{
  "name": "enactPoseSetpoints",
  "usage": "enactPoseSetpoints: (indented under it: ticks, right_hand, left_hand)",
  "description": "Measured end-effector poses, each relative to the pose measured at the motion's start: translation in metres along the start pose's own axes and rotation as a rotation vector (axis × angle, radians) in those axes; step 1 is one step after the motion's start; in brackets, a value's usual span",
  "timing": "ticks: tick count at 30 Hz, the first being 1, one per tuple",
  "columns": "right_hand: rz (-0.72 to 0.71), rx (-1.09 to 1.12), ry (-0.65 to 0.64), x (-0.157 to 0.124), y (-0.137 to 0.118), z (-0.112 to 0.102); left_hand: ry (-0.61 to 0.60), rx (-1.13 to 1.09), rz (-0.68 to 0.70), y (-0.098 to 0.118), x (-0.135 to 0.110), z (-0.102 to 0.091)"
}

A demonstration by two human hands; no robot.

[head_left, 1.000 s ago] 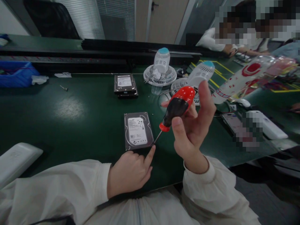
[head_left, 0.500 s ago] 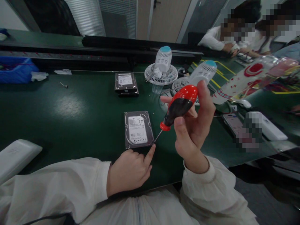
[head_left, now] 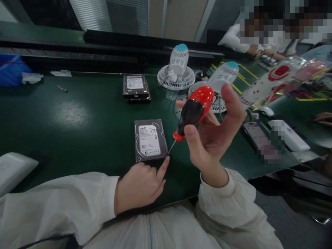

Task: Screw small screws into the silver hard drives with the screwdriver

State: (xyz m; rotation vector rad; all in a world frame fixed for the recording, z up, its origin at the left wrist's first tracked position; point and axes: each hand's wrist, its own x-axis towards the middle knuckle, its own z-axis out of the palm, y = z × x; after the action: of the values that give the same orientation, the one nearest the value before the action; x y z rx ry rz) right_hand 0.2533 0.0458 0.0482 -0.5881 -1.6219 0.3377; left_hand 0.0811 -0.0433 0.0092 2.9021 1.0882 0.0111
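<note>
A hard drive (head_left: 149, 140) with a white label lies flat on the green table. In my right hand (head_left: 212, 135) is a screwdriver (head_left: 194, 109) with a red and black handle. My thumb presses its near side, while the index finger is lifted away from the handle. The screwdriver leans, its thin shaft reaching down to the drive's near right corner. Close beside that corner, my left hand (head_left: 141, 186) points with its index finger stretched out at the screwdriver tip. Its other fingers are curled and its thumb is hidden. Whether the tip sits in a screw cannot be seen.
Behind the drive is a stack of hard drives (head_left: 136, 86). White fans (head_left: 178, 64), a bottle (head_left: 275, 79) and a phone (head_left: 256, 135) stand or lie to the right. A loose screw-like piece (head_left: 62, 89) and a blue bin (head_left: 12, 71) are at left. Co-workers (head_left: 241, 39) sit beyond.
The view has shifted slightly. My right index finger has moved off the screwdriver handle, and the handle has turned a little in my hand. My left hand keeps its pose at the corner.
</note>
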Motion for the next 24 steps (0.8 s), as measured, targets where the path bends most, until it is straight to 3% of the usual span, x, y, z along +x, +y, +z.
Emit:
enactPoseSetpoints:
  ticks: [4,6,12,19,21,24]
  right_hand:
    - [-0.188,-0.052,0.097,0.0033,0.0053,0.0016]
    - [-0.247,-0.052,0.082,0.0045,0.0072,-0.0001]
    - [-0.202,0.021,-0.132,0.0053,0.0065,-0.0054]
    - [-0.238,-0.102,0.097,0.0057,0.0055,-0.0037]
    - [-0.264,-0.087,0.098,0.0074,0.0057,-0.0038]
    - [-0.247,-0.005,0.000,0.0099,0.0051,-0.0036]
  left_hand:
    - [0.014,0.003,-0.001,0.0000,-0.0005,-0.0004]
    - [0.024,0.005,0.000,-0.0001,-0.0004,0.0000]
    - [0.050,0.008,-0.010,0.0003,-0.0019,0.0013]
    - [0.065,0.011,-0.003,0.0002,-0.0023,0.0005]
    - [0.067,0.010,-0.005,0.0001,-0.0017,0.0006]
    - [0.079,0.010,-0.004,0.0001,-0.0019,0.0014]
